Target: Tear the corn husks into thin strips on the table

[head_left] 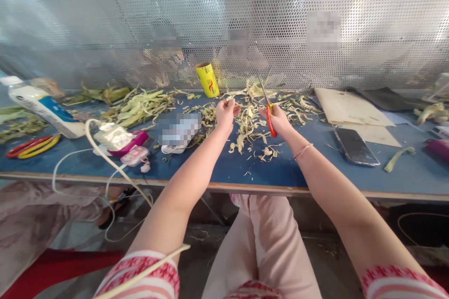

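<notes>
My right hand [278, 120] grips a pair of scissors [269, 114] with red and yellow handles, the blades pointing up and away from me. To its left, my left hand [226, 114] is closed in a pinch, with a small pale green plant piece [230, 98] showing at the fingertips. Curled, pale yellow-green plant trimmings [249, 119] lie scattered on the blue tabletop [242, 168] between and beyond both hands. A heap of longer pale green stalks or leaves [142, 107] rests farther left.
A yellow cardboard tube [207, 79] stands before the perforated metal panel [280, 4]. Leftward are a phone [180, 131], a charger with cables [117, 138], other scissors [33, 146] and a tilted bottle [45, 107]. Rightward lie a dark phone [357, 146] and brown card [352, 107]. Someone's leg [45, 215] shows lower left.
</notes>
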`<state>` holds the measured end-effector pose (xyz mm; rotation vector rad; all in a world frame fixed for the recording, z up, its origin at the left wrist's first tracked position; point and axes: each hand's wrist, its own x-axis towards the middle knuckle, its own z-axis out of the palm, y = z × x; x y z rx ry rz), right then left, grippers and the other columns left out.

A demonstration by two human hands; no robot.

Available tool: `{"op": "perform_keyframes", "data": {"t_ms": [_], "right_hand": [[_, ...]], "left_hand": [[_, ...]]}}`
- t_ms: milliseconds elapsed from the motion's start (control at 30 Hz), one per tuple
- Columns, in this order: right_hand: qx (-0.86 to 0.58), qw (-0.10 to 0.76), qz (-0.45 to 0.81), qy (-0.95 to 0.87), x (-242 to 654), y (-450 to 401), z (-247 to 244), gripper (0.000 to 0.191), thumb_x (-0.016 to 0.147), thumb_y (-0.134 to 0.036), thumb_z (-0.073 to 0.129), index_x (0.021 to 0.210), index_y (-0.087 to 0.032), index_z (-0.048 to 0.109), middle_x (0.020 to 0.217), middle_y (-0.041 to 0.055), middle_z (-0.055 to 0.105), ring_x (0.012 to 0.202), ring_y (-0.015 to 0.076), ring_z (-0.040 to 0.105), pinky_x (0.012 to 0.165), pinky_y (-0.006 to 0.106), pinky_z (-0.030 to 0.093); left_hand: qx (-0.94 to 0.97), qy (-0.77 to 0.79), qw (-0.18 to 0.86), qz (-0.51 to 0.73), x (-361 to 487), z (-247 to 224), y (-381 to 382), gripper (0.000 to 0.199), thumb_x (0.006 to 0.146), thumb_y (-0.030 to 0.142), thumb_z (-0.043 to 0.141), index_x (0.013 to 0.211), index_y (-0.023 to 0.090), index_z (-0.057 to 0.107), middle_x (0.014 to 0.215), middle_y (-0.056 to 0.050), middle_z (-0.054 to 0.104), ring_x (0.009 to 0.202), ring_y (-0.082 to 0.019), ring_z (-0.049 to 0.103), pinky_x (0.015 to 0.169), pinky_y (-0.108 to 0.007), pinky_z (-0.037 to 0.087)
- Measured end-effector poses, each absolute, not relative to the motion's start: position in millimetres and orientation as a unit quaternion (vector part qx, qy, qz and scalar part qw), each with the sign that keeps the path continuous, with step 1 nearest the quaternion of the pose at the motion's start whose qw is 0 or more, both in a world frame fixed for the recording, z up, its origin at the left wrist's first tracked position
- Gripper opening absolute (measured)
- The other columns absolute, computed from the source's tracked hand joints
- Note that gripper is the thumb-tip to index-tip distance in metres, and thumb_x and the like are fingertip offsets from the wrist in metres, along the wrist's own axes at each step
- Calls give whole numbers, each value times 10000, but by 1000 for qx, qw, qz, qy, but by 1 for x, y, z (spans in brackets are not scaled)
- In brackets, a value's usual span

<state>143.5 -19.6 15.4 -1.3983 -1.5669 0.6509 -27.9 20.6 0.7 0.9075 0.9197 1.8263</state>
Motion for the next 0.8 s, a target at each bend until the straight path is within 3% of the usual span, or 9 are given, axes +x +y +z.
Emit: {"op": "perform_keyframes", "data": {"t_ms": [167,400,800], "right_hand": [[-596,362,188,-692,149,-15,9,376,761,-540,614,762,-214,428,782,21,559,730,170,502,677,296,382],[-601,266,78,-750,147,-17,3,477,771,-640,561,873,-176,521,970,152,625,874,262,567,737,341,423],[-601,228,85,-761,145,-24,12,530,761,-720,523,794,-192,546,831,123,664,719,226,578,588,293,362]], "left_hand": [[301,353,454,761,-37,6,25,266,750,214,739,780,185,475,630,54,593,596,-69,642,663,-192,549],[289,344,460,766,-37,12,20,165,812,153,655,793,190,494,636,57,570,607,-60,633,744,-214,549],[375,349,406,757,-35,3,27,178,789,202,669,802,193,491,729,49,560,651,-71,602,767,-255,545]]}}
